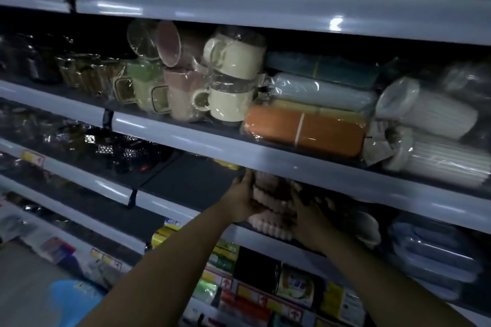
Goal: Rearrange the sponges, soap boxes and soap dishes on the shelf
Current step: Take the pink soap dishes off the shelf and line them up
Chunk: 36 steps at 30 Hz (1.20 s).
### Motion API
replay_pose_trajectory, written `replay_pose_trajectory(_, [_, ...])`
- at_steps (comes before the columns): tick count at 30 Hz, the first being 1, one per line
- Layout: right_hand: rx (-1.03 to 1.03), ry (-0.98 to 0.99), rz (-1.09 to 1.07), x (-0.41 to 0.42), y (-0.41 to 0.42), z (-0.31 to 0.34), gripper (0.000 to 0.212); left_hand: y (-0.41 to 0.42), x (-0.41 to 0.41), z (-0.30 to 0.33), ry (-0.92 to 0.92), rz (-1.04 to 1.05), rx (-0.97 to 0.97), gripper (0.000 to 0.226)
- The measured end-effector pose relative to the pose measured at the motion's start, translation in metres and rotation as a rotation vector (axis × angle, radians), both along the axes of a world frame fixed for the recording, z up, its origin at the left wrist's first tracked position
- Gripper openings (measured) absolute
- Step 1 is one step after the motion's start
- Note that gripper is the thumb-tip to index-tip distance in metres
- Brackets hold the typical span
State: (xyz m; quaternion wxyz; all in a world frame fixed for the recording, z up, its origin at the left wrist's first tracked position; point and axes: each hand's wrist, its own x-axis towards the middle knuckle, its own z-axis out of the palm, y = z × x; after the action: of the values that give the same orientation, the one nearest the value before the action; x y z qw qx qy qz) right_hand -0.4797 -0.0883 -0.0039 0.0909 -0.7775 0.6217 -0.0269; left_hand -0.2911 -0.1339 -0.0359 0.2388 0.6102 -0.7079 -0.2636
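Observation:
A stack of pale pink ridged soap dishes (268,203) stands at the front of the dark shelf (191,183), partly under the grey shelf edge above. My left hand (245,200) grips the stack's left side. My right hand (309,216) holds its right side, fingers curled round it. White soap dishes (370,228) lie just to the right, and wrapped blue-grey soap boxes (435,255) lie further right. Packets of green and yellow sponges (224,253) sit on the shelf below.
Wrapped cream, green and pink mugs (225,82) and an orange flat box (305,129) fill the shelf above. Black glittery items (117,146) lie at the left of the soap-dish shelf, with bare shelf between them and my hands.

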Motion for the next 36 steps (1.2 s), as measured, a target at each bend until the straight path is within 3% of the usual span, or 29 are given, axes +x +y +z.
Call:
replay_pose_trajectory(4, [-0.077, -0.457, 0.090, 0.019, 0.002, -0.007, 0.070, 0.025, 0.027, 0.006, 0.106, 0.169, -0.090, 0.112])
replay_pose_trajectory(7, [-0.061, -0.487, 0.159, 0.052, 0.013, -0.004, 0.048, 0.063, 0.068, 0.009, 0.128, 0.228, -0.172, 0.089])
replay_pose_trajectory(10, [-0.063, -0.418, 0.291, 0.096, 0.033, -0.015, 0.047, 0.111, 0.121, -0.013, 0.123, 0.372, -0.149, 0.058])
replay_pose_trajectory(14, [-0.109, -0.360, 0.447, 0.154, 0.076, -0.050, 0.050, 0.188, 0.173, -0.044, 0.041, 0.602, -0.097, 0.039])
replay_pose_trajectory(18, [0.023, -0.290, 0.602, 0.204, 0.122, -0.102, 0.044, 0.271, 0.202, -0.104, 0.108, 0.776, 0.021, 0.047])
replay_pose_trajectory(25, [0.309, -0.137, 0.781, 0.234, 0.190, -0.229, 0.062, 0.394, 0.179, -0.228, 0.137, 1.026, 0.327, 0.047])
replay_pose_trajectory(31, [0.539, -0.042, 0.849, 0.208, 0.213, -0.344, 0.060, 0.437, 0.122, -0.323, 0.187, 1.171, 0.523, 0.059])
replay_pose_trajectory(36, [0.560, 0.054, 0.886, 0.189, 0.212, -0.417, 0.068, 0.446, 0.086, -0.392, 0.212, 1.249, 0.556, 0.061])
